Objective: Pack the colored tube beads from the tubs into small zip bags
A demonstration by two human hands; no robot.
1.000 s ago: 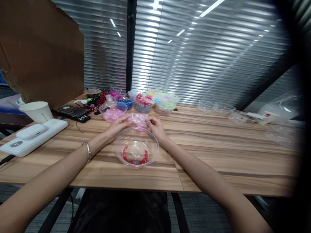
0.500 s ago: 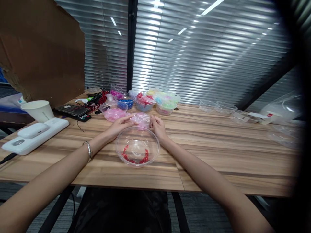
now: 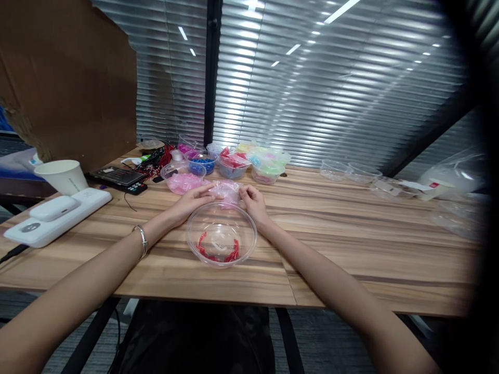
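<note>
Behind the clear round bowl, a pink see-through plastic bag (image 3: 228, 193) spans the space between my hands. My left hand (image 3: 195, 200) holds its left side, with the index finger stretched along the top and the thumb below. My right hand (image 3: 253, 202) pinches the bag's right edge, fingers curled. Just in front of both hands, the clear plastic bowl (image 3: 222, 218) stands on the table. Small red tube-like pieces (image 3: 233, 252) lie in an arc in its bottom.
Several tubs with coloured contents stand behind, among them a pink one (image 3: 183, 182) and a blue one (image 3: 200, 165). To the left are a white power strip (image 3: 89, 200), a paper cup (image 3: 64, 176) and a cardboard sheet (image 3: 78, 78). Clear containers (image 3: 362, 174) stand at right.
My right fingers have shifted slightly on the bag's edge. The bowl and the other things stay in place; the whole view has moved a little.
</note>
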